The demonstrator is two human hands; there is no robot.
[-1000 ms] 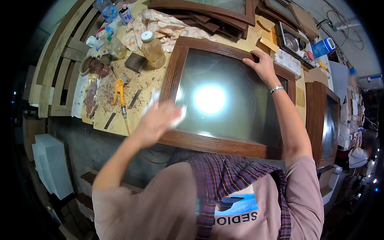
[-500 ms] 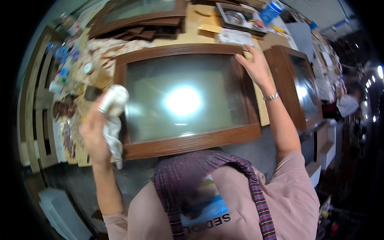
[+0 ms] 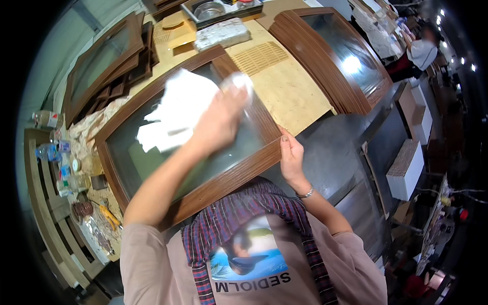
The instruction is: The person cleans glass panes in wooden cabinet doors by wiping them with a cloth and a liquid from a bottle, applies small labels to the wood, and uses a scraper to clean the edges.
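Brown wood-grain frame with a rectangular glass pane: positioned at the front edge of the pale yellow workbench, set at an angle, its near rail beside the person's dark striped apron. From where I stand, I cannot tell whether it rests fully flat.

Left hand: on the glass side, fingers closed on a crumpled white cloth, part of which spreads loose to the left over the pane. The hand is blurred, so exact finger placement is unclear.

Right hand: clamped on the near right corner of the frame, thumb at the edge; the remaining fingers are partly hidden.

Status: the pane is seated in its frame. Wiping appears under way and not complete, since cloth and hand occupy the upper right part of the glass. Coverage of the remaining surface cannot be confirmed; no clear boundary between wiped and unwiped glass shows.

Adjacent units: a pile of dark brown glazed frames at far left and a neat brown wooden stack at right. Their condition cannot be judged.
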